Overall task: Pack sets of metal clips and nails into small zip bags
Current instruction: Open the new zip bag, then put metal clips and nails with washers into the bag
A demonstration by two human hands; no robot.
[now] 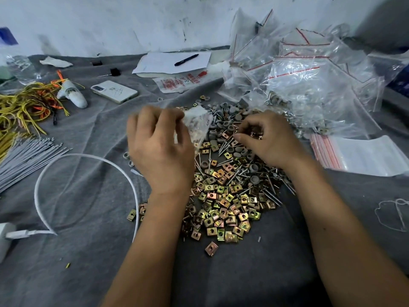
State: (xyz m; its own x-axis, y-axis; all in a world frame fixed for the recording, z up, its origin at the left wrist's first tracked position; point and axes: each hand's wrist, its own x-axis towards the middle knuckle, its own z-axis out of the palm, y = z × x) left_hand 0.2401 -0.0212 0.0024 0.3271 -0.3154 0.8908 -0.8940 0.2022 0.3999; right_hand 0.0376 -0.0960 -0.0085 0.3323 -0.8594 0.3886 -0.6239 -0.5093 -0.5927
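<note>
Your left hand [158, 147] grips a small clear zip bag [197, 125], fingers curled round its edge; the bag hangs blurred above the far left side of the heap, with some small pieces showing dimly inside it. Your right hand [269, 141] hovers low over the far part of the heap, fingertips [240, 135] bunched together on a few small metal pieces; which kind you hold is hard to tell.

Between your forearms, on the grey cloth [88, 196], lies the heap of brass-coloured metal clips [223, 209], square with a hole in each. Beyond them the nails [271, 196] lie mixed with grey rubber caps [234, 111], spreading under your right hand. One clip [211, 248] sits apart on the near side.

To your right, a flat stack of empty zip bags [358, 155] with red seal stripes rests on the cloth. Behind it rises a loose mound of filled bags [309, 85]. To your left are a white cable [86, 160], a bundle of grey ties [26, 156], yellow and orange wires [24, 107] and a white phone [114, 91]. A black pen [186, 60] lies on a sheet of paper [163, 67] near the wall.
</note>
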